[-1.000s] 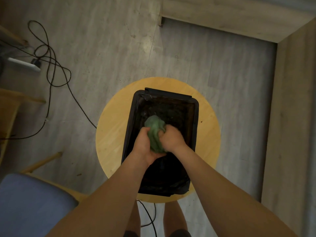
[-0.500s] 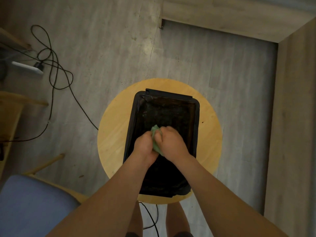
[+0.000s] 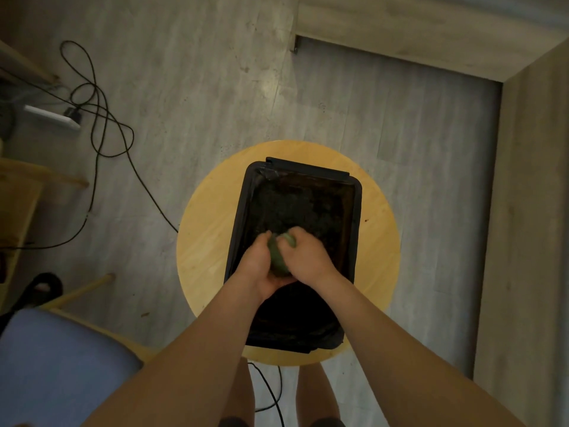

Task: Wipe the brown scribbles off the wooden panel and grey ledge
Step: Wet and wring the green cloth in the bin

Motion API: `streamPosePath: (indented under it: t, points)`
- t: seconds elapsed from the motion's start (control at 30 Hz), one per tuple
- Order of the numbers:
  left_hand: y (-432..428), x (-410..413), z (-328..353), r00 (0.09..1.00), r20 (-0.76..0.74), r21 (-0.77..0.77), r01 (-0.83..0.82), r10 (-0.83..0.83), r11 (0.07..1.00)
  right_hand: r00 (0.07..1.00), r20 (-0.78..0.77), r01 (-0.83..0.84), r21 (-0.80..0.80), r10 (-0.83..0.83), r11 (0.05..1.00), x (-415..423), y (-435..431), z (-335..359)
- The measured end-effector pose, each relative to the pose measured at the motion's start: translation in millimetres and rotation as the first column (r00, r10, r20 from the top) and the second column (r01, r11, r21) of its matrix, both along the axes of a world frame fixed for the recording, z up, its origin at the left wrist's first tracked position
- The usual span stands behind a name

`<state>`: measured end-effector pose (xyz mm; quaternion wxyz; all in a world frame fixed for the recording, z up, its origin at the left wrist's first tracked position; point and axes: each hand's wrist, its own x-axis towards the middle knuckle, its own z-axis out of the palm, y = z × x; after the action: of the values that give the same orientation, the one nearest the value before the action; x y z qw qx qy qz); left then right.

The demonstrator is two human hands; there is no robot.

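A green cloth [image 3: 278,260] is bunched into a tight ball between both my hands. My left hand [image 3: 261,266] cups it from the left and below. My right hand [image 3: 308,254] presses on it from the right. Both hands hover over a black rectangular tub [image 3: 354,217] lined with a dark bag, which stands on a round wooden stool [image 3: 203,241]. A wooden panel [image 3: 529,211] runs down the right side and a pale ledge [image 3: 415,35] crosses the top; I see no scribbles on them from here.
Black cables [image 3: 101,118] and a white power strip [image 3: 52,117] lie on the grey floor at the left. A blue-cushioned chair [image 3: 55,365] stands at the lower left, with wooden furniture [image 3: 18,192] along the left edge. My legs show below the stool.
The cloth, loose and sticking up a second ago, is now squeezed into a compact ball between my hands. Both hands stayed over the tub.
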<state>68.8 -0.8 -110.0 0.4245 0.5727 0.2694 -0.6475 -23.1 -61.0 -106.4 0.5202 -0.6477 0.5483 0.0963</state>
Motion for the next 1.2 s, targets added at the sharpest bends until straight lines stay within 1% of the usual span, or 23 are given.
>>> streamPosePath:
  t: [0.07, 0.13, 0.2, 0.27, 0.33, 0.37, 0.43, 0.5, 0.57, 0.63, 0.7, 0.73, 0.8, 0.83, 0.87, 0.9, 0.97, 1.03, 1.07, 1.13, 1.2]
  points:
    - [0, 5, -4, 1.0, -0.008, -0.042, 0.015, -0.016, 0.999, 0.99, 0.134, 0.04, 0.035, -0.045, 0.999, 1, 11, 18]
    - [0, 5, 0, 0.999, -0.02, -0.076, 0.036, -0.038, 0.996, 0.969, 0.232, 0.076, 0.034, -0.082, 0.997, 1, 20, 29]
    - [0, 3, 0, 0.999, 0.009, -0.089, 0.037, -0.036, 0.995, 0.957, 0.277, 0.093, -0.022, -0.084, 0.995, 0, 24, 30]
    - [0, 1, 4, 0.999, 0.042, -0.085, 0.007, -0.004, 0.996, 0.961, 0.276, 0.069, -0.13, -0.031, 0.989, 1, 24, 26]
    - [0, -2, 9, 0.998, 0.053, -0.097, -0.02, 0.025, 0.995, 0.968, 0.245, 0.02, -0.295, 0.055, 0.955, 0, 23, 18]
    - [0, -4, 12, 0.998, 0.055, -0.115, -0.036, 0.043, 0.993, 0.975, 0.197, -0.021, -0.37, 0.1, 0.929, 0, 21, 13]
    - [0, -8, 17, 0.996, 0.065, -0.137, -0.055, 0.065, 0.989, 0.985, 0.05, -0.12, -0.479, 0.164, 0.87, 1, 12, 2]
    - [0, -9, 18, 0.989, 0.103, -0.138, -0.09, 0.104, 0.986, 0.987, -0.073, -0.158, -0.539, 0.141, 0.828, 2, 1, -8]
    - [1, -8, 15, 0.983, 0.11, -0.151, -0.127, 0.145, 0.98, 0.993, -0.106, -0.097, -0.562, 0.044, 0.821, 1, -9, -15]
    - [0, -8, 19, 0.987, 0.108, -0.137, -0.106, 0.121, 0.985, 0.995, -0.087, -0.002, -0.553, -0.055, 0.833, -1, -11, -16]
    - [1, -9, 18, 0.992, 0.116, -0.113, -0.031, 0.044, 0.993, 0.986, -0.131, 0.026, -0.492, -0.103, 0.87, 0, -9, -16]
    - [1, -10, 16, 0.993, 0.115, -0.101, 0.001, 0.011, 0.995, 0.978, -0.182, 0.017, -0.422, -0.103, 0.907, 1, -8, -17]
    - [0, -12, 12, 0.996, 0.09, -0.078, 0.034, -0.027, 0.996, 0.957, -0.285, -0.013, -0.22, -0.051, 0.975, 2, -6, -19]
    - [0, -12, 12, 0.996, 0.074, -0.058, 0.044, -0.039, 0.997, 0.951, -0.309, -0.029, -0.125, -0.011, 0.992, 1, -5, -18]
    - [-1, -11, 11, 0.997, 0.061, -0.031, 0.043, -0.041, 0.999, 0.955, -0.295, -0.029, -0.051, 0.012, 0.998, 0, -4, -16]
    - [-2, -11, 10, 0.998, 0.048, -0.012, 0.032, -0.032, 0.999, 0.97, -0.243, -0.007, -0.001, 0.007, 1.0, -1, -2, -13]
    - [-3, -8, 9, 0.999, 0.034, 0.002, 0.007, -0.007, 1.0, 0.996, -0.072, 0.06, 0.068, -0.055, 0.996, -3, 5, -2]
    - [-2, -4, 7, 1.0, 0.015, -0.026, 0.013, -0.013, 1.0, 0.99, 0.08, 0.109, 0.094, -0.117, 0.99, -2, 16, 13]
    - [-3, -3, 7, 1.0, 0.001, -0.052, 0.023, -0.023, 0.998, 0.979, 0.139, 0.136, 0.079, -0.146, 0.988, -2, 20, 19]
    - [-3, -4, 7, 0.999, 0.023, -0.061, 0.042, -0.04, 0.997, 0.962, 0.222, 0.168, -0.012, -0.161, 0.986, -4, 27, 23]
    - [-4, -5, 12, 0.997, 0.072, -0.056, 0.04, -0.036, 0.998, 0.965, 0.244, 0.132, -0.142, -0.094, 0.981, -8, 30, 19]
